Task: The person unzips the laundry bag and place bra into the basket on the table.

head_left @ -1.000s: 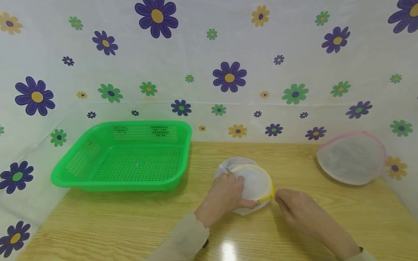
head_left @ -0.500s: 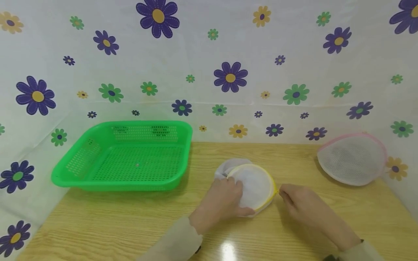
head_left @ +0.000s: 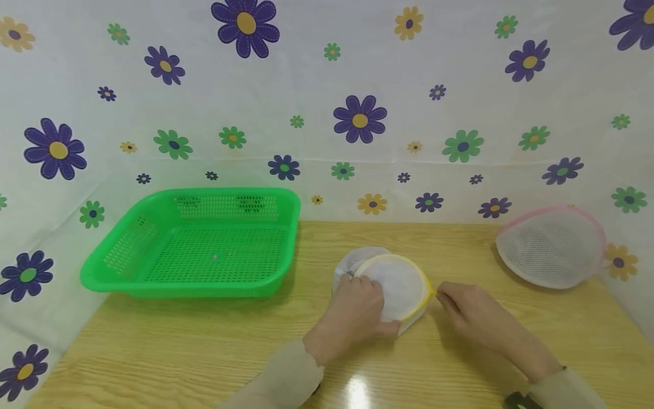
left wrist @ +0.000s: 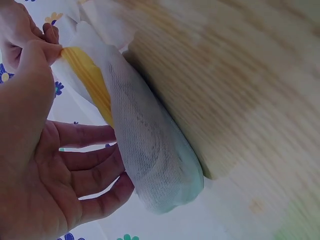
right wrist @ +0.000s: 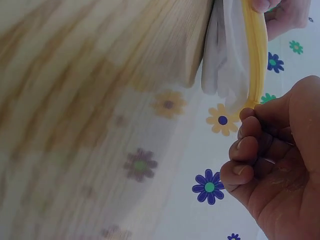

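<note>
A small white mesh laundry bag (head_left: 401, 287) with a yellow zipper band (head_left: 428, 277) lies on the wooden table in front of me. My left hand (head_left: 352, 304) holds its near left side, thumb on the yellow edge and fingers against the mesh (left wrist: 150, 145). At the bag's right tip, my right hand (head_left: 477, 312) pinches the yellow zipper end between thumb and curled forefinger; the fingertips hide any pull tab. In the right wrist view the yellow band (right wrist: 256, 55) runs down to those fingertips. Inside the bag nothing can be made out clearly.
A green plastic basket (head_left: 191, 288) with perforated walls stands on the left of the table (head_left: 204, 346). Back right, a second white mesh bag (head_left: 549, 250) with pink trim leans near the flowered cloth (head_left: 306, 74) that hangs behind the table.
The right hand has shifted slightly right and away from me, with the bag's yellow tip. The bag has turned a little, its right tip now more pointed. The left hand keeps its hold.
</note>
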